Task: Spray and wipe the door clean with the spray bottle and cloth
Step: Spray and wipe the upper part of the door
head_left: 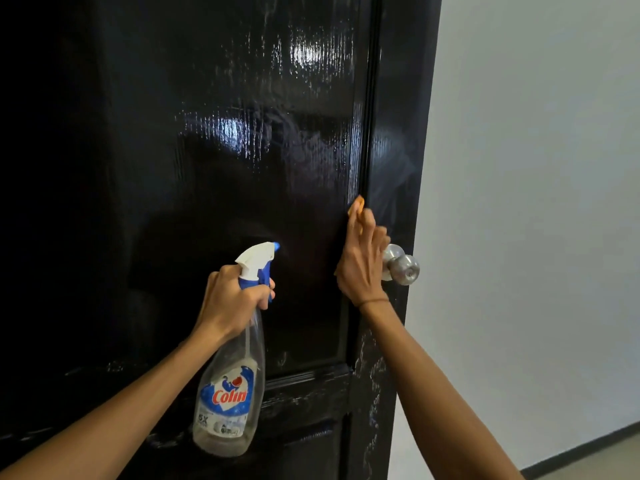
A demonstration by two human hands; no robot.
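Note:
A glossy black panelled door (214, 140) fills most of the view, with wet streaks shining on its upper panel. My left hand (232, 303) grips the neck of a clear spray bottle (230, 386) with a white and blue trigger head, its nozzle pointing at the door. My right hand (363, 261) presses an orange cloth (358, 206) against the moulding at the right edge of the panel; only a small tip of the cloth shows above my fingers.
A round silver door knob (403, 266) sticks out just right of my right hand. Past the door's edge is a white wall (536, 202) with a dark skirting board (585, 445) along the floor at the lower right.

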